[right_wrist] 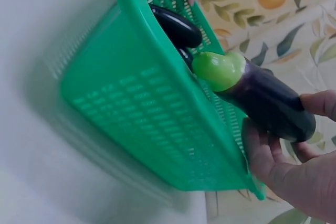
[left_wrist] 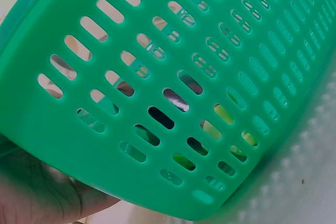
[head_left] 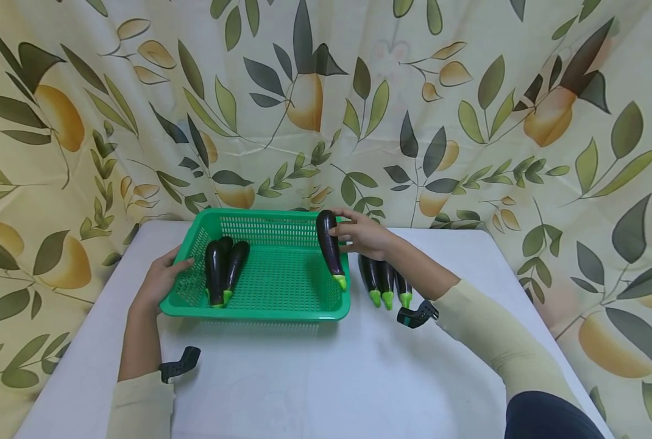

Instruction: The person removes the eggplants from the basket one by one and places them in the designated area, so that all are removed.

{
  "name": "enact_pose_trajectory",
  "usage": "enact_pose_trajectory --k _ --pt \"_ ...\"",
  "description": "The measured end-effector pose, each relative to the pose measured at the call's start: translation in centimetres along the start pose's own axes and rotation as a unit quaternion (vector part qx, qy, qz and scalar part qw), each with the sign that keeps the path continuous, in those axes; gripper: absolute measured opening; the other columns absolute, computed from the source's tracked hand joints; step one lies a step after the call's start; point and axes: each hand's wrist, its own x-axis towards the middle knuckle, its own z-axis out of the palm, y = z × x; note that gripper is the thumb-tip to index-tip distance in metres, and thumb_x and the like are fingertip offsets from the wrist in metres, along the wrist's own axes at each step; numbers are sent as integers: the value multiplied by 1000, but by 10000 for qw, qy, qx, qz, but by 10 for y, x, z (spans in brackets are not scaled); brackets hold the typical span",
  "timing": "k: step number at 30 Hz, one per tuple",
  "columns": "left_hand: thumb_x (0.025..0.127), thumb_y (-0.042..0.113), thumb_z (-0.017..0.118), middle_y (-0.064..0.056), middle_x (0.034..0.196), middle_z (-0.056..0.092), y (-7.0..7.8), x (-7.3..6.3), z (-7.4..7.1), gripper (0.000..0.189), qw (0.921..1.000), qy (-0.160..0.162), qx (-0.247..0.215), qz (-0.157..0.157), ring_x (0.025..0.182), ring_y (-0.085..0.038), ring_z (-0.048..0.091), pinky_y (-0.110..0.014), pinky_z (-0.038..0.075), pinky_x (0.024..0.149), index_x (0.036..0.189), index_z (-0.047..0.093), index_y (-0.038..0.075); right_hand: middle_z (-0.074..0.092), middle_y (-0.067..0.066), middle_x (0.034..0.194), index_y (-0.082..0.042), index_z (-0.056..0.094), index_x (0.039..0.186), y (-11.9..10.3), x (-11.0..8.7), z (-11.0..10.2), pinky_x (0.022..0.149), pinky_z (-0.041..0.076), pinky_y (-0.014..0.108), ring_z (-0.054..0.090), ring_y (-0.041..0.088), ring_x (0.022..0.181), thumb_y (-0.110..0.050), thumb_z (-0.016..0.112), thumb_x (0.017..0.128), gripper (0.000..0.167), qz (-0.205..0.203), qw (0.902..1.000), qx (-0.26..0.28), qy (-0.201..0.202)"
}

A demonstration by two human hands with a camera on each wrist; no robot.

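A dark purple eggplant [head_left: 328, 241] with a green cap hangs over the right end of a green slotted plastic basket [head_left: 255, 316]. My right hand [head_left: 361, 235] grips it near its rounded end, thumb on one side and fingers on the other, as the right wrist view [right_wrist: 299, 182] also shows. The green cap points down and toward me. At the basket's left end my left hand [head_left: 158, 281] holds the rim, its thumb over the edge; most of its fingers are hidden. Three eggplants [head_left: 214, 271] lie together inside, on the left.
Three more eggplants [head_left: 386, 283] lie side by side on the white tabletop [head_left: 282, 378], just right of the basket, partly covered by my right forearm. Behind the table hangs a curtain [head_left: 359, 152] printed with fruit and leaves.
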Motion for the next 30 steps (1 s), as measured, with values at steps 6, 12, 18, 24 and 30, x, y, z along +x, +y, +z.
enact_pose_trajectory --k 6,12,18,24,30 --pt "113 29 47 -31 159 37 1 0 1 65 10000 -8 8 -76 138 -49 45 -45 52 98 168 20 8 56 13 132 -8 31 161 4 -13 -12 110 39 63 60 27 109 -3 51 106 59 -64 9999 60 104" --pt "113 29 47 -30 159 37 2 0 -1 65 10000 -30 -42 -60 137 -46 45 -39 53 92 168 21 7 37 19 155 -17 24 166 11 -24 -26 109 38 64 55 33 120 -1 45 108 64 -200 9995 242 77" --pt "112 30 48 -31 159 37 1 -2 -1 66 10000 -16 -33 -15 136 -44 45 -37 52 91 168 21 7 24 19 163 -18 26 166 18 -35 -41 101 46 48 47 36 127 -1 43 108 62 -89 9978 537 368" --pt "112 29 48 -30 159 38 0 -2 -1 65 10000 -23 -45 -24 135 -44 46 -35 51 91 168 22 7 28 19 159 -19 29 164 28 -47 -57 97 51 40 54 31 121 0 46 109 61 -65 9964 619 578" --pt "112 28 47 -31 161 35 1 0 -1 65 10000 -33 -15 -42 139 -47 42 -45 50 98 168 20 8 16 21 167 -23 35 162 34 -62 -73 98 50 36 40 39 137 -1 46 109 59 -8 9961 567 677"
